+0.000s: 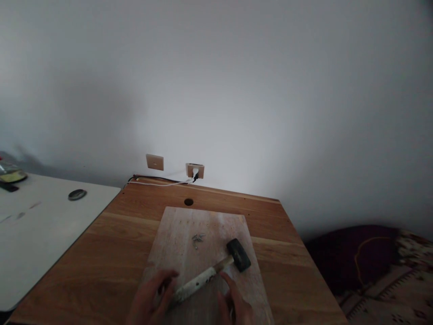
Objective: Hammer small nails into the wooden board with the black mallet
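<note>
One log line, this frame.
left hand: open, near mallet | right hand: open, near mallet | mallet: on board | metal bits: on board

Left hand, right hand: blurred, cut by lower edge. Mallet: near handle end indistinct at the left hand; we cannot tell whether gripped. Board: lower end cut off. Metal pieces: too small for us to identify. Clear container: cut by left edge.

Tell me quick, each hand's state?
Left hand: partly curled by the handle end of the hammer; grip unclear.
Right hand: open beside the hammer; contact unclear.
</note>
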A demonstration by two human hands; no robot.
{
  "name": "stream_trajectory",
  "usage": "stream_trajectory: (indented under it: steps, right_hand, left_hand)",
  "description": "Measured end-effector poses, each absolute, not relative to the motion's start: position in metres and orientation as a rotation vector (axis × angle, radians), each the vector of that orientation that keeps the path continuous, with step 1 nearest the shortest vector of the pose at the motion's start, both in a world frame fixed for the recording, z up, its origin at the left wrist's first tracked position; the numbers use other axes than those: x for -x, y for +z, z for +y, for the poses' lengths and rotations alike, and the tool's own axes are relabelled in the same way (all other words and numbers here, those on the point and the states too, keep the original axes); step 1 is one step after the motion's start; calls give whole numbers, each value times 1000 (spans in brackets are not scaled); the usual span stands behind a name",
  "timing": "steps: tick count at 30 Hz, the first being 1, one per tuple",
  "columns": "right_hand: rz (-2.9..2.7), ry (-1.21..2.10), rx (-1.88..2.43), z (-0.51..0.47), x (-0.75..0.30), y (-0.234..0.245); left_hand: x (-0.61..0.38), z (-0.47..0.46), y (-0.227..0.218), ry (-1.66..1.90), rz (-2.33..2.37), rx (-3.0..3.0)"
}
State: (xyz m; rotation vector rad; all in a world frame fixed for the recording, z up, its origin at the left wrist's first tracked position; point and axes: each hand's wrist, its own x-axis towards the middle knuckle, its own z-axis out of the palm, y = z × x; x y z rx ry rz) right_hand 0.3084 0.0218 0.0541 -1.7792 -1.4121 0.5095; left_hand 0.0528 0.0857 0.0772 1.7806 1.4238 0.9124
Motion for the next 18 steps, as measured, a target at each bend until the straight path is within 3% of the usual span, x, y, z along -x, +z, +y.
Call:
stream_trajectory:
  steps: [7,18]
  right_hand:
    - [-1540,687,1867,61,-306,76]
    - [-1312,742,1800,58,-299,89]
  left_hand:
    - [-115,187,120,449,1360,-2241]
    - [-149,216,118,129,1288,-2437]
